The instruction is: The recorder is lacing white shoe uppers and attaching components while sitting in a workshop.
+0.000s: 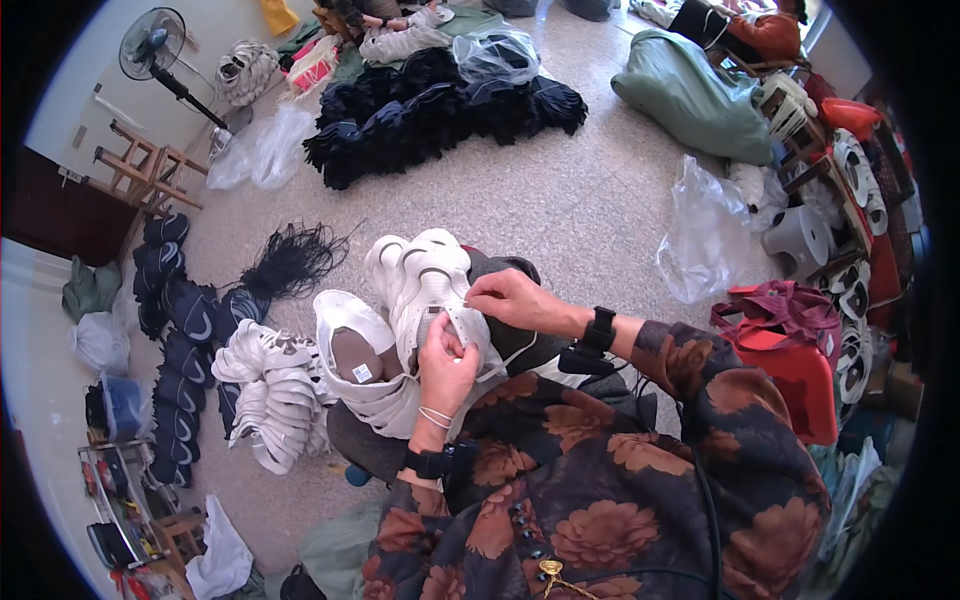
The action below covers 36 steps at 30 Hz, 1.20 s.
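Observation:
A stack of white shoe uppers (432,262) rests across my lap, the front one with eyelet holes facing up. My left hand (447,362) is closed on the near part of this upper, thumb and fingers pinched at its opening. On the upper's right side my right hand (518,300) has thumb and forefinger pressed together close to the eyelets; what lies between them is too small to tell. A white lace (518,356) curves out below the right hand. Beside the left hand, another white upper (340,312) shows its brown lining and a small white label.
White uppers (272,385) lie bundled on the floor at left, near dark blue bundles (185,375) and black laces (295,260). Farther off are a dark pile (440,110), a green sack (690,95) and a fan (155,45). A red chair (795,385) stands right.

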Available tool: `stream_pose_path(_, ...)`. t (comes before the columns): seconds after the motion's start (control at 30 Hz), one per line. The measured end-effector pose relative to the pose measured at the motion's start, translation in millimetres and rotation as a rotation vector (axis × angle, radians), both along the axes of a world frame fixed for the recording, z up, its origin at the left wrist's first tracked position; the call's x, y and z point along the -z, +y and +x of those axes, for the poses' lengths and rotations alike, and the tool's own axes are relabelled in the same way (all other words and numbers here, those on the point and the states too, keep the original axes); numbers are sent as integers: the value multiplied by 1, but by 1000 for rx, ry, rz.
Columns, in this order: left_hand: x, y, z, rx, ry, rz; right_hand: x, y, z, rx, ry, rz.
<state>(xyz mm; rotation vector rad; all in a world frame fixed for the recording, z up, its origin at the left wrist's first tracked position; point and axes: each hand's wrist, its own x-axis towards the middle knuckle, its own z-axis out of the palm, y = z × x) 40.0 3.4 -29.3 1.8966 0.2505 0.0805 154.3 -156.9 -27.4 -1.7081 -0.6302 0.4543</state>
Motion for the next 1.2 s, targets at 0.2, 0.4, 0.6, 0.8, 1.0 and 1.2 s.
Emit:
stream_pose_path(0.2,4,0,-3,11,-11,26,-15,18,7,-95,-135,-198)
stream_pose_path(0.4,5,-1,-5,-15,-8,-61,-25,22,22,-270,-411,-335)
stream_pose_path(0.6,-5,-4,-6,-40,55,-186,-41,42,14,-452,-805,-644)
stream_pose_path(0.8,-1,-3,-6,-12,22,-169,-20,26,22,-273,-651,-386)
stream_pose_path(1.0,7,-2,-7,-7,-18,13,-3,25,13,-252,-598,-362)
stream_pose_path(1.2,6,4,-16,8,58,-322,-18,38,12,-382,-706,-586)
